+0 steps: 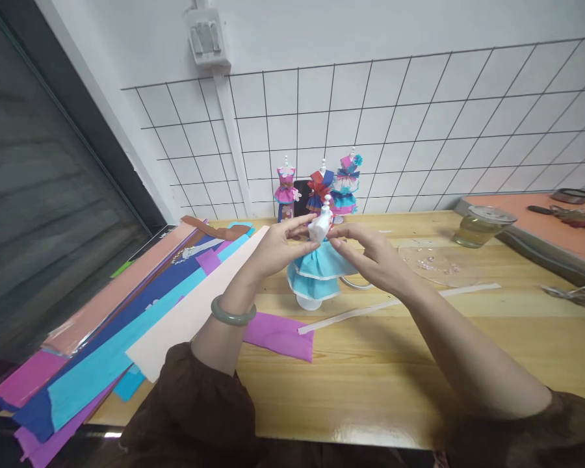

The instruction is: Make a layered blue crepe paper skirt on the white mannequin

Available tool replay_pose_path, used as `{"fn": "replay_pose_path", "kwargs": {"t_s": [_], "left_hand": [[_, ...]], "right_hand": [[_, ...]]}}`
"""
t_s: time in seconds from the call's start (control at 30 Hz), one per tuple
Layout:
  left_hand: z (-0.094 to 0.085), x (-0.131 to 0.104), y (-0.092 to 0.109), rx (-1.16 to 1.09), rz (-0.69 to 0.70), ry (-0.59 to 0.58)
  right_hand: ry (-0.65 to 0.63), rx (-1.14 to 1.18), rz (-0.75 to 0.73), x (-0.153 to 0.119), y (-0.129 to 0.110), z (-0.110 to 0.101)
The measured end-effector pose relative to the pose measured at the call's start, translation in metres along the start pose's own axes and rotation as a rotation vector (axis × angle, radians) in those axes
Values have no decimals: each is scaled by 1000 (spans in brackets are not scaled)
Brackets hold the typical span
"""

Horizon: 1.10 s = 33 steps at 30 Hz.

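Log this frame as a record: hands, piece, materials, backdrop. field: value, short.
left_hand: at the white torso's left side
right_hand: at its right side, thumb and fingers apart
piece: miniature dress form, upright, with tiered turquoise skirt
materials_left: overlapping crepe paper sheets, several colours
materials_front: purple paper piece, one end of pale strip over it
backdrop: three dressed miniature forms
right_side: cup of yellowish liquid

The mannequin [318, 265] stands on the table [370, 377] (figures [322, 190] behind), sheets [141, 318] left, cup [478, 230] right.
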<state>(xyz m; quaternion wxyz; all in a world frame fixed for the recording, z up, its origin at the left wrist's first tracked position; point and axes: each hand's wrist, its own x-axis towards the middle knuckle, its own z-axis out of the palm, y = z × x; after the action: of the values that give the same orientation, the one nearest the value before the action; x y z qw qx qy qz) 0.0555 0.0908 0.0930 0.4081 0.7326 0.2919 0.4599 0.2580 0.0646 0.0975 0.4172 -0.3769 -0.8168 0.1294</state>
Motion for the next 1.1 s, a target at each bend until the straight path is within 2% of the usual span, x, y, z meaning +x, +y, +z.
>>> {"fn": "replay_pose_path", "kwargs": {"t_s": [0.1, 0.3, 0.4, 0.6, 0.83, 1.1], "left_hand": [[0, 0, 0, 37, 16, -16], [1, -2, 1, 169, 71, -30], [2, -3, 2, 254, 106, -42], [6, -5, 7, 481, 184, -15], [7, -4, 7, 362, 167, -14], [11, 0, -2, 0, 92, -31]], "right_hand": [[-55, 11, 90, 1, 0, 2], [-78, 127, 278, 2, -1, 5], [-79, 224, 295, 2, 1, 7], [-23, 205, 295, 3, 3, 10], [-5, 197, 312, 3, 4, 11], [-15, 177, 286, 3, -1, 4]]}}
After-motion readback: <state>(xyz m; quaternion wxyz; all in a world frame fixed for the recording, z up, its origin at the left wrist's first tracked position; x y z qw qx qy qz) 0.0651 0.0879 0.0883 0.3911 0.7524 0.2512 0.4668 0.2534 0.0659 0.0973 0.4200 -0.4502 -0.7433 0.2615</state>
